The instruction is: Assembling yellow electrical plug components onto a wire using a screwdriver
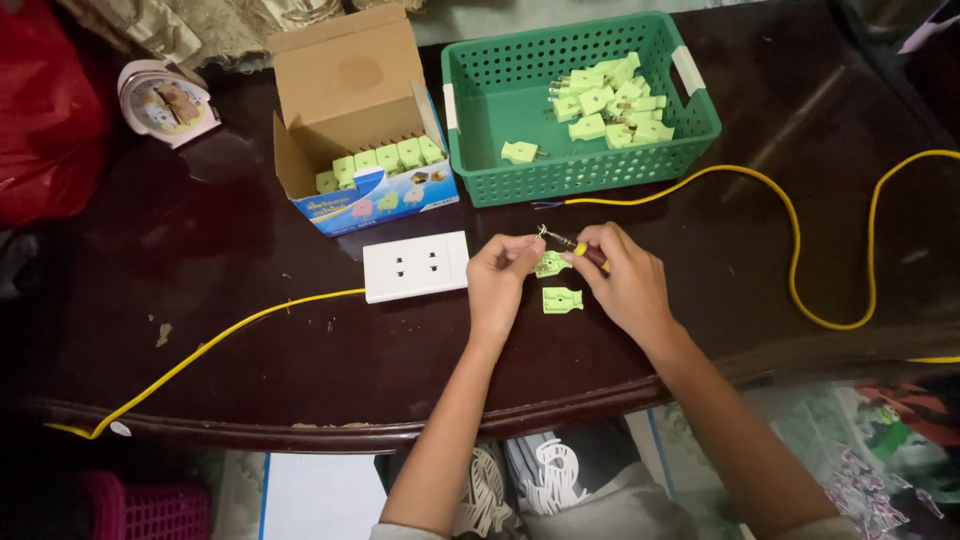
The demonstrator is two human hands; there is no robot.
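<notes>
Two hands, left hand and right hand, grip a green plug half.

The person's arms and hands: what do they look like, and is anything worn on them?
Both forearms are bare; no watch, ring or glove shows on the left hand or the right hand. A light sleeve edge shows near each elbow.

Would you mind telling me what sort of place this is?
Probably a home table used for small assembly work: a green basket of plugs, a cardboard box, and a small clock on dark wood.
</notes>
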